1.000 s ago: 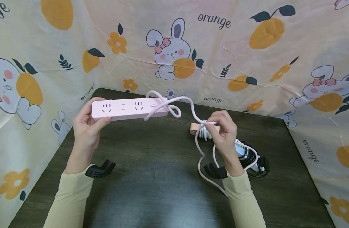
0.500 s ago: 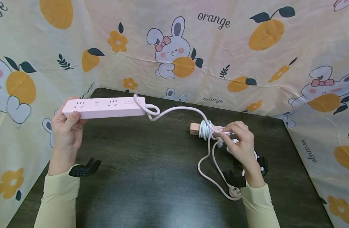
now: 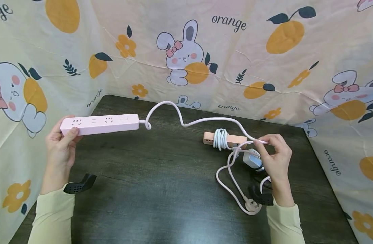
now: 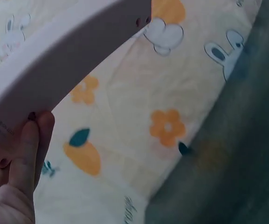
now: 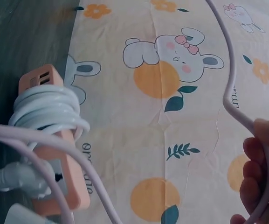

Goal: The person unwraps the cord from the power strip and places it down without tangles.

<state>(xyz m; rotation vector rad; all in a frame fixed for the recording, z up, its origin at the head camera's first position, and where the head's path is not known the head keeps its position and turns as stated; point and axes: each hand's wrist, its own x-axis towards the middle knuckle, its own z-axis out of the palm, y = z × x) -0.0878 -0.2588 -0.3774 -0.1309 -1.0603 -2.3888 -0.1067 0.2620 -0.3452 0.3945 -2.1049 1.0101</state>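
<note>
My left hand (image 3: 63,145) grips the left end of a pink power strip (image 3: 99,124), lifted above the table; its underside faces the left wrist camera. A pale pink cord (image 3: 204,119) runs from the strip's right end in a wavy line to my right hand (image 3: 276,152). There the right thumb and fingers pinch it, as the right wrist view also shows. Below that hand the rest of the cord hangs in loose loops down to a round plug (image 3: 251,205) on the table.
Behind the loops lies an orange power strip (image 3: 235,140) with a white cord (image 3: 220,139) wound round it. A white-and-blue power strip (image 3: 252,159) with black cord sits partly behind my right hand. Patterned cloth (image 3: 128,78) hangs behind the dark table (image 3: 144,189).
My hands have moved apart, the left one leftward with the pink strip, the right one rightward along with the cord. The loop over the strip's right end has come off and the cord is straighter.
</note>
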